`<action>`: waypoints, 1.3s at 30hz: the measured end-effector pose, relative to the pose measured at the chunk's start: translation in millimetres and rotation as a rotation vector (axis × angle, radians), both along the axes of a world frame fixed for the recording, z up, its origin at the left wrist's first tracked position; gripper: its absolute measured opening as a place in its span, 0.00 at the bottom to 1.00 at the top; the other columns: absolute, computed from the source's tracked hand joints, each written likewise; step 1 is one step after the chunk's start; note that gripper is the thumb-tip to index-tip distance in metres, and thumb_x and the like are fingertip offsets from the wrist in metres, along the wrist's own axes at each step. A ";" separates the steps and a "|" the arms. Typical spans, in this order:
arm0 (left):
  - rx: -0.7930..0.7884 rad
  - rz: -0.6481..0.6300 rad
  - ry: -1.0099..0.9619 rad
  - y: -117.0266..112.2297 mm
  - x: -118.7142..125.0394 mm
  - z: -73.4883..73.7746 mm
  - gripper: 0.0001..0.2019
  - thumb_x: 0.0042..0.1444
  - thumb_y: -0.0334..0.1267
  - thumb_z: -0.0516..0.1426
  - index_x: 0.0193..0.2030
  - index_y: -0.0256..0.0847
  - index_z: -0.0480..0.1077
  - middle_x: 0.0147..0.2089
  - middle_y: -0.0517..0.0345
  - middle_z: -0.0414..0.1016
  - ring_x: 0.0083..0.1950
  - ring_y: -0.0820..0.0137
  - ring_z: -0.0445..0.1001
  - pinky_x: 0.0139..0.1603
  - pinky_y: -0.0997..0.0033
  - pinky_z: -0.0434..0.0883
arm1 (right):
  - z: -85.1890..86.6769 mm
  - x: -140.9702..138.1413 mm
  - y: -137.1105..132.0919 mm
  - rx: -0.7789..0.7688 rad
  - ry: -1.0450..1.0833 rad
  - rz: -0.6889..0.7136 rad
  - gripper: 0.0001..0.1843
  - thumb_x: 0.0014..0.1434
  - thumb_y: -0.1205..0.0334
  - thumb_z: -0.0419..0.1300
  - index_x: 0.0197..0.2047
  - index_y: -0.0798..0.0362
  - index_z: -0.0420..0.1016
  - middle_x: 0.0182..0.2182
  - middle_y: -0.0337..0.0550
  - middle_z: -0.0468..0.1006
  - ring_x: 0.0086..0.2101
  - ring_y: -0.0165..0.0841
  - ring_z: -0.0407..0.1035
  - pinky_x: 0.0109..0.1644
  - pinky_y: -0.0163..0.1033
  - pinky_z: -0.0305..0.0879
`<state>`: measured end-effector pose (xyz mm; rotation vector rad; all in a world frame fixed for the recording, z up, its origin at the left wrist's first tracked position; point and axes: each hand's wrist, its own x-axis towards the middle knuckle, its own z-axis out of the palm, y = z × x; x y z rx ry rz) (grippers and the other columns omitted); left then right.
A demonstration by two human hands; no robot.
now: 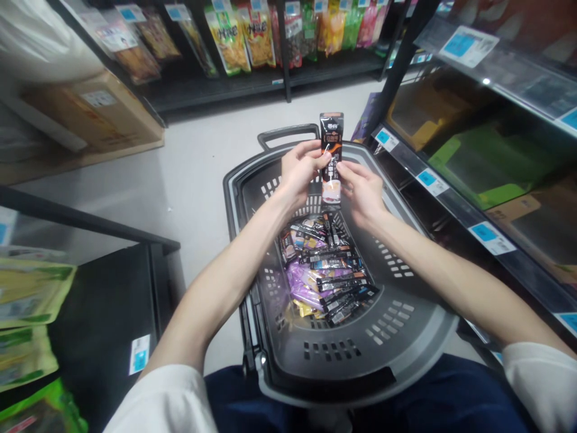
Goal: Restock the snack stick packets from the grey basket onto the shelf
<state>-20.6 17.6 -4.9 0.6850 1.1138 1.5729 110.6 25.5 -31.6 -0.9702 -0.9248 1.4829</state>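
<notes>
Both my hands hold one narrow black snack packet (331, 133) upright above the far end of a grey shopping basket (396, 337). My left hand (298, 170) pinches the packet's left edge with fingers closed. My right hand (363, 191) grips its lower right side, fingers curled. Inside the basket lies a pile of several similar black packets (333, 270) mixed with purple packets (303, 285) and a yellow one. The basket rests against my lap, its handle (288, 135) at the far side.
Dark store shelves with blue price tags (431, 181) run along the right. A shelf of hanging snack bags (252, 36) stands ahead across the pale floor. Cardboard boxes (103, 108) sit at the left, with green and yellow packages (27, 300) on a near-left shelf.
</notes>
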 end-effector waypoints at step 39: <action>0.453 -0.046 1.210 -7.4 3.8 -5.1 0.12 0.60 0.31 0.55 0.29 0.47 0.78 0.36 0.50 0.71 0.55 0.53 0.67 0.72 0.42 0.51 | -13.3 0.4 7.6 0.019 0.054 0.158 0.08 0.48 0.70 0.66 0.33 0.52 0.74 0.31 0.34 0.79 0.34 0.28 0.73 0.47 0.39 0.75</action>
